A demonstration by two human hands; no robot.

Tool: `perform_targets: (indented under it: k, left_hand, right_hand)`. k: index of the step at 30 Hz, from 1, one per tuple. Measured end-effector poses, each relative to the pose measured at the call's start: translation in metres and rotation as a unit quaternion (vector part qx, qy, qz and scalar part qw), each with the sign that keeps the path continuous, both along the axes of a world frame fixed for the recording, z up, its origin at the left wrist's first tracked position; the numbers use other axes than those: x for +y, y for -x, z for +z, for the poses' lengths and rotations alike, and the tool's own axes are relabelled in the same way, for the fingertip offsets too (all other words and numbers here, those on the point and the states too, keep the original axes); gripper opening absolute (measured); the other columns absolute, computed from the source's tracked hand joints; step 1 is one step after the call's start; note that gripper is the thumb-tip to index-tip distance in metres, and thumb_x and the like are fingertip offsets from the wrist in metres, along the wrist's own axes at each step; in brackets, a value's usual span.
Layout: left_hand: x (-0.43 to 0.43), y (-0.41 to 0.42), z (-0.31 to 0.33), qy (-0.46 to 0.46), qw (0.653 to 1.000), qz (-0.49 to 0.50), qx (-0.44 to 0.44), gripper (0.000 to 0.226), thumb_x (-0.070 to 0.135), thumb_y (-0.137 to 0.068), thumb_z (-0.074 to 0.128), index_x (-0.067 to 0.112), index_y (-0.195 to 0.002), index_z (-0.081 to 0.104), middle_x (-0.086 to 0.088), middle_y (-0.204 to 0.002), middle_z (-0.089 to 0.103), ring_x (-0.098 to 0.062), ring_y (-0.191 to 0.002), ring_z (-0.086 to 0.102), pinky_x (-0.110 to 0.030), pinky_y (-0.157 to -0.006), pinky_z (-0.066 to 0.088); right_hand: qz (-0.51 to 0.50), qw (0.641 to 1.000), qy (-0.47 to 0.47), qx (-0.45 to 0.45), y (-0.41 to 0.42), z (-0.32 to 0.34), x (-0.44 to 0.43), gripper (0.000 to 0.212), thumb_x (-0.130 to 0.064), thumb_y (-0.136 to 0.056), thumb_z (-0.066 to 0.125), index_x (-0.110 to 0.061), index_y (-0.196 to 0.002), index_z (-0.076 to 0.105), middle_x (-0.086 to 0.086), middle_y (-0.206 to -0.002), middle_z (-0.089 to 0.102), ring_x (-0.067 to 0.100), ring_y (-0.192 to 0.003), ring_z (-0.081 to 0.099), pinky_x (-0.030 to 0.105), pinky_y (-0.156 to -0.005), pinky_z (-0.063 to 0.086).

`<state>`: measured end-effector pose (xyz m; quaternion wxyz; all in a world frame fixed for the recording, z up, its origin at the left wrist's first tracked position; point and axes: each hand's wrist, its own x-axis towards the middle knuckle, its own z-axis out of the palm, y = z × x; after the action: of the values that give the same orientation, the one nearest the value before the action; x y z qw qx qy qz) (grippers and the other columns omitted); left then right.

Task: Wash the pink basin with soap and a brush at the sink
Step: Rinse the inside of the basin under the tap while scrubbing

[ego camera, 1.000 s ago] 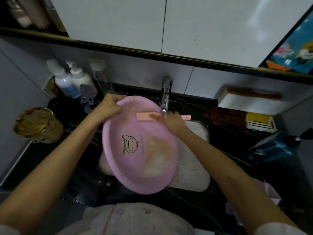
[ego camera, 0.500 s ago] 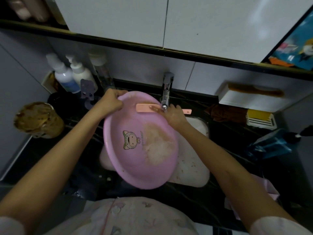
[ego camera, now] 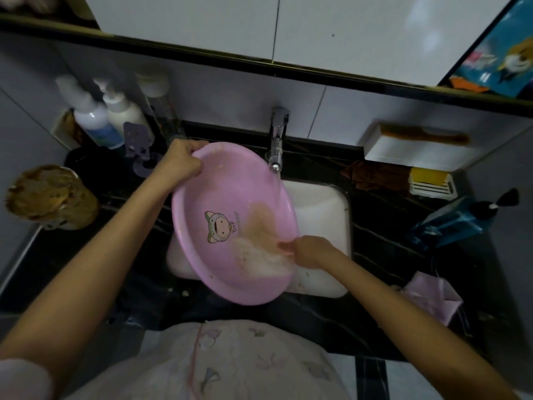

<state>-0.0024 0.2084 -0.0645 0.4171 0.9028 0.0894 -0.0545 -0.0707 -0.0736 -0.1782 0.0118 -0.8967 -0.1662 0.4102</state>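
Observation:
The pink basin [ego camera: 219, 192] with a cartoon sticker is tilted over the white sink [ego camera: 320, 203]. My left hand [ego camera: 181, 161] grips its far rim. Water runs from the faucet [ego camera: 278, 140] onto the basin's right edge. Brownish dirty water and foam [ego camera: 259, 258] gather in the basin's lower right part. My right hand [ego camera: 307, 251] is there at the lower right rim, fingers curled. A short pink end of the brush [ego camera: 284, 247] pokes out of it into the foam; the rest of the brush is hidden.
Pump bottles [ego camera: 95, 119] stand at the back left beside a brown-topped jar [ego camera: 49, 197]. On the right are a brown cloth [ego camera: 372, 174], a yellow soap dish [ego camera: 429, 181], a white box [ego camera: 415, 145], a blue pack [ego camera: 452, 220] and pink cloth [ego camera: 432, 295].
My right hand moved with the brush from the basin's far rim under the faucet down to its lower right rim. The basin tipped further, and the dirty water slid toward the lower edge.

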Motion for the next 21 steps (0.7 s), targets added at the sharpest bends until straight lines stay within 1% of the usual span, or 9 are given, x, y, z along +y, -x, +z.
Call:
perform_targets:
  k: [2, 3, 5, 7, 10, 12, 14, 18, 21]
  left_hand:
    - [-0.001, 0.0, 0.0, 0.01, 1.0, -0.002, -0.009, 0.061, -0.016, -0.069, 0.045, 0.014, -0.118, 0.065, -0.007, -0.094, 0.062, -0.019, -0.086, 0.058, -0.027, -0.074, 0.045]
    - [0.003, 0.003, -0.001, 0.015, 1.0, -0.004, -0.009, 0.06, -0.016, -0.069, 0.045, 0.013, -0.117, 0.065, -0.007, -0.093, 0.063, -0.019, -0.085, 0.058, -0.027, -0.074, 0.046]
    - [0.002, 0.004, -0.001, 0.025, 1.0, -0.002, -0.015, 0.061, -0.017, -0.068, 0.044, 0.012, -0.119, 0.064, -0.007, -0.094, 0.063, -0.019, -0.084, 0.059, -0.028, -0.075, 0.048]
    - [0.003, 0.004, -0.002, 0.033, 0.999, -0.004, -0.019, 0.063, -0.017, -0.067, 0.044, 0.011, -0.121, 0.063, -0.006, -0.096, 0.063, -0.02, -0.086, 0.059, -0.027, -0.075, 0.047]
    - [0.005, 0.004, -0.006, 0.033, 0.999, 0.002, -0.024, 0.061, -0.015, -0.066, 0.045, 0.011, -0.117, 0.066, -0.007, -0.095, 0.064, -0.02, -0.085, 0.06, -0.028, -0.073, 0.048]
    - [0.008, 0.004, -0.008, 0.033, 0.999, -0.005, -0.026, 0.057, -0.01, -0.061, 0.046, 0.015, -0.107, 0.07, -0.01, -0.09, 0.066, -0.021, -0.082, 0.061, -0.032, -0.073, 0.05]
    - [0.01, 0.004, -0.01, 0.034, 0.999, -0.008, -0.028, 0.056, -0.007, -0.059, 0.046, 0.016, -0.102, 0.071, -0.014, -0.091, 0.068, -0.024, -0.082, 0.063, -0.035, -0.075, 0.053]
    - [0.012, 0.004, -0.012, 0.051, 0.998, -0.009, -0.032, 0.057, -0.006, -0.06, 0.045, 0.022, -0.103, 0.071, -0.01, -0.091, 0.069, -0.024, -0.083, 0.063, -0.039, -0.076, 0.054]
    - [0.013, 0.001, -0.014, 0.055, 0.998, -0.008, -0.035, 0.057, -0.01, -0.066, 0.046, 0.02, -0.107, 0.07, -0.009, -0.092, 0.067, -0.025, -0.085, 0.063, -0.036, -0.075, 0.053]
  right_hand:
    - [-0.028, 0.998, -0.038, 0.051, 0.01, 0.004, 0.004, 0.05, -0.028, -0.1, 0.034, -0.033, -0.148, 0.022, 0.003, -0.151, 0.032, 0.024, -0.129, 0.041, 0.032, -0.103, 0.039]
    - [-0.045, 0.994, -0.058, 0.083, 0.02, 0.008, 0.012, 0.049, -0.026, -0.1, 0.034, -0.03, -0.148, 0.024, 0.002, -0.148, 0.036, 0.023, -0.124, 0.046, 0.03, -0.1, 0.042]
    - [-0.065, 0.983, -0.091, 0.142, 0.031, 0.022, 0.025, 0.052, -0.017, -0.096, 0.034, -0.027, -0.147, 0.029, 0.0, -0.135, 0.047, 0.02, -0.097, 0.056, 0.026, -0.077, 0.049]
    - [-0.085, 0.972, -0.128, 0.177, 0.043, 0.039, 0.043, 0.056, -0.011, -0.092, 0.034, -0.025, -0.146, 0.033, -0.001, -0.124, 0.051, 0.019, -0.075, 0.055, 0.024, -0.061, 0.048]
    - [-0.114, 0.958, -0.17, 0.2, 0.054, 0.062, 0.067, 0.051, -0.016, -0.094, 0.038, -0.022, -0.145, 0.035, 0.003, -0.094, 0.052, 0.012, -0.052, 0.038, 0.015, -0.038, 0.032]
    - [-0.16, 0.941, -0.21, 0.214, 0.059, 0.071, 0.081, 0.049, -0.013, -0.096, 0.036, -0.024, -0.143, 0.038, 0.002, -0.073, 0.048, 0.012, -0.049, 0.035, 0.015, -0.038, 0.03]
    - [-0.22, 0.915, -0.255, 0.223, 0.06, 0.078, 0.095, 0.046, -0.013, -0.097, 0.035, -0.026, -0.14, 0.043, -0.001, -0.064, 0.041, 0.012, -0.05, 0.034, 0.019, -0.043, 0.03]
    - [-0.336, 0.828, -0.364, 0.262, 0.054, 0.085, 0.112, 0.041, -0.011, -0.098, 0.034, -0.026, -0.133, 0.051, -0.003, -0.059, 0.033, 0.007, -0.042, 0.027, 0.015, -0.037, 0.022]
    - [-0.349, 0.805, -0.385, 0.286, 0.057, 0.088, 0.103, 0.043, -0.007, -0.097, 0.036, -0.025, -0.133, 0.051, -0.001, -0.06, 0.032, 0.004, -0.038, 0.026, 0.014, -0.035, 0.02]
